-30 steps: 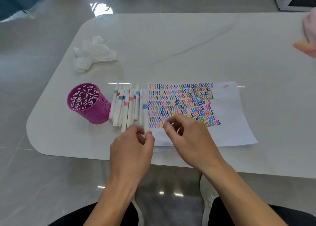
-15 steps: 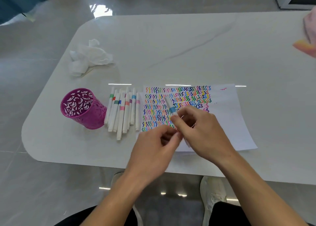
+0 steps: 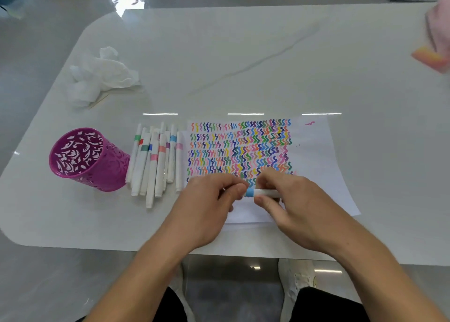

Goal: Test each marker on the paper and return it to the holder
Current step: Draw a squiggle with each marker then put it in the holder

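White table point(image 3: 243, 53) under your hands, your right hand point(image 3: 299, 204) gripping the blue-banded marker point(image 3: 261, 193) by its barrel, your left hand point(image 3: 207, 209) pinching its blue end, both over the scribbled paper point(image 3: 316, 156), loose markers point(image 3: 155, 166) and purple holder point(image 3: 97, 170) left of your left hand

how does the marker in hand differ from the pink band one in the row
The held marker has a blue band; the pink-band marker a pink one. The held marker lies sideways over the paper, gripped by the left hand and right hand; the pink-band marker lies untouched on the table, pointing away. Both are white-bodied.
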